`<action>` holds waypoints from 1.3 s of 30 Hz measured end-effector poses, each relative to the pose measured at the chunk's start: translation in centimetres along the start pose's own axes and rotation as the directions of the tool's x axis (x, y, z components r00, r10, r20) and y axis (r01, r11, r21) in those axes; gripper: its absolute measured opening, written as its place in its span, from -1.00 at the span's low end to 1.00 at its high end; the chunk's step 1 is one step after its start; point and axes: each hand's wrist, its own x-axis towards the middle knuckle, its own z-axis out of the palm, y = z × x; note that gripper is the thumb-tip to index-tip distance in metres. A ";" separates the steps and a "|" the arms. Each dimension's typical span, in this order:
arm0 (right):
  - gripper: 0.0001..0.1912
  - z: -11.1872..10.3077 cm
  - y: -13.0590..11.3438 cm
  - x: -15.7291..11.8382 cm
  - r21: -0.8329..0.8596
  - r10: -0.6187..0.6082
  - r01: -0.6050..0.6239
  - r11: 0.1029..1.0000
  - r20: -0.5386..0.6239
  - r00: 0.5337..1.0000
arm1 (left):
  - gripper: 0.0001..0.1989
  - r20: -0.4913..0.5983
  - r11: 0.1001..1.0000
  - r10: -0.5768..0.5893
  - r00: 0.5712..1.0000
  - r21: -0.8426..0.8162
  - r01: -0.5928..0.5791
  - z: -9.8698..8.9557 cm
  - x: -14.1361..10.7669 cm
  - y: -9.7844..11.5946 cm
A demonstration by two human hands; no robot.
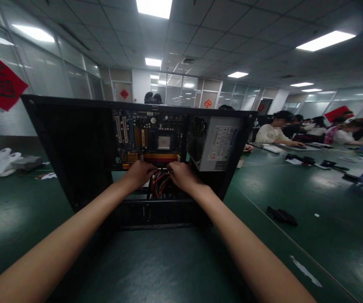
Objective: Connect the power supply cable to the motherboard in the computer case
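An open black computer case stands on the green table in front of me. Inside it a motherboard carries a bare square processor socket area and red and yellow memory slots. My left hand is closed in a pinch at the left end of these slots. At their right end my right hand has its fingers bent together likewise. A thin light edge shows between the fingertips; I cannot make out what they pinch. Red, yellow and black cables hang just below.
A silver power supply with a fan sits in the case's upper right. White plastic bags and a grey box lie left. Right are a black cloth-like item, a white strip and several seated people, one in a light shirt.
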 end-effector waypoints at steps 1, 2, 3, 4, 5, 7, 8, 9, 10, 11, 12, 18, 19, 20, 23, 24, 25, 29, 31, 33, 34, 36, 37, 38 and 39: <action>-0.72 0.1 0.1 0.0 0.011 0.014 -0.014 1.000 -0.001 1.000 | -0.72 0.012 1.000 0.000 1.000 0.007 0.000 -0.1 0.0 0.1; -0.71 0.1 0.2 0.0 0.015 0.027 -0.027 1.000 0.000 1.000 | -0.72 0.023 1.000 -0.003 1.000 0.013 0.003 -0.1 0.0 0.2; -0.70 0.1 0.2 0.1 0.014 0.039 -0.039 0.999 0.003 0.999 | -0.71 0.035 1.000 -0.008 0.999 0.015 0.008 -0.1 0.1 0.2; -0.69 0.1 0.2 0.1 0.010 0.049 -0.049 0.999 0.007 0.999 | -0.71 0.044 1.000 -0.018 0.999 0.012 0.017 -0.2 0.1 0.3; -0.69 0.1 0.2 0.2 0.005 0.056 -0.056 0.998 0.011 0.998 | -0.70 0.051 1.000 -0.031 0.998 0.004 0.031 -0.2 0.1 0.4; -0.70 0.2 0.1 0.3 -0.012 0.072 -0.072 0.997 0.011 0.997 | -0.70 0.062 0.998 -0.060 0.996 -0.006 0.061 -0.3 0.1 0.5; -0.69 0.2 0.1 0.4 -0.024 0.079 -0.079 0.997 0.010 0.997 | -0.70 0.065 0.997 -0.073 0.995 -0.003 0.073 -0.3 0.0 0.7; -0.69 0.2 0.1 0.4 -0.038 0.086 -0.085 0.996 0.012 0.996 | -0.69 0.066 0.996 -0.084 0.994 0.008 0.084 -0.4 0.0 0.8; -0.68 0.2 0.0 0.4 -0.053 0.091 -0.090 0.995 0.016 0.996 | -0.69 0.067 0.995 -0.097 0.993 0.026 0.095 -0.6 -0.1 1.0; -0.67 0.2 -0.1 0.4 -0.070 0.093 -0.091 0.993 0.023 0.995 | -0.68 0.071 0.993 -0.111 0.991 0.051 0.107 -0.7 -0.2 1.2; -0.67 0.1 -0.1 0.4 -0.087 0.096 -0.093 0.992 0.031 0.995 | -0.68 0.077 0.990 -0.127 0.989 0.079 0.121 -0.9 -0.3 1.5; -0.64 0.0 -0.4 0.4 -0.158 0.106 -0.096 0.983 0.060 0.992 | -0.61 0.149 0.955 -0.223 0.963 0.233 0.185 -2.1 -0.3 3.1; -0.64 0.0 -0.4 0.5 -0.159 0.104 -0.093 0.983 0.061 0.993 | -0.60 0.157 0.949 -0.235 0.959 0.252 0.192 -2.2 -0.2 3.3; -0.64 0.1 -0.3 0.5 -0.158 0.103 -0.093 0.983 0.060 0.993 | -0.59 0.164 0.943 -0.244 0.956 0.269 0.194 -2.3 -0.2 3.4; -0.66 0.3 -0.1 0.7 -0.140 0.096 -0.087 0.986 0.055 0.994 | -0.57 0.169 0.936 -0.248 0.954 0.294 0.192 -2.4 -0.2 3.6; -0.67 0.5 -0.1 0.7 -0.130 0.094 -0.087 0.988 0.053 0.994 | -0.57 0.163 0.937 -0.246 0.955 0.293 0.191 -2.4 -0.2 3.6; -0.67 0.6 -0.1 0.8 -0.121 0.093 -0.086 0.989 0.049 0.995 | -0.58 0.156 0.938 -0.242 0.958 0.289 0.190 -2.3 -0.3 3.5; -0.69 0.8 -0.1 0.8 -0.110 0.088 -0.084 0.990 0.037 0.995 | -0.60 0.144 0.947 -0.225 0.964 0.264 0.182 -2.0 -0.5 3.0; -0.70 0.7 -0.2 0.8 -0.108 0.080 -0.076 0.991 0.036 0.996 | -0.61 0.146 0.950 -0.231 0.962 0.249 0.190 -1.9 -0.5 2.8; -0.71 0.3 -0.3 0.7 -0.104 0.076 -0.073 0.992 0.023 0.997 | -0.62 0.143 0.953 -0.233 0.962 0.228 0.197 -2.1 -0.6 2.7; -0.72 0.0 -0.4 0.5 -0.097 0.071 -0.070 0.993 0.002 0.997 | -0.63 0.133 0.956 -0.232 0.964 0.212 0.201 -2.3 -0.8 2.8; -0.76 -0.5 -0.6 -0.5 -0.077 0.048 -0.054 0.996 -0.075 0.996 | -0.65 0.066 0.963 -0.235 0.970 0.151 0.223 -2.7 -1.7 3.1; -0.76 -0.6 -0.7 -1.3 -0.071 0.036 -0.045 0.996 -0.133 0.990 | -0.64 0.010 0.966 -0.241 0.970 0.101 0.239 -2.9 -2.6 3.4; -0.75 -0.6 -0.7 -2.3 -0.076 0.020 -0.035 0.996 -0.194 0.981 | -0.64 -0.055 0.968 -0.246 0.968 0.036 0.248 -3.0 -3.6 3.8; -0.72 -0.5 -0.6 -3.5 -0.101 -0.006 -0.020 0.995 -0.250 0.968 | -0.62 -0.121 0.967 -0.254 0.960 -0.037 0.252 -3.0 -4.8 4.3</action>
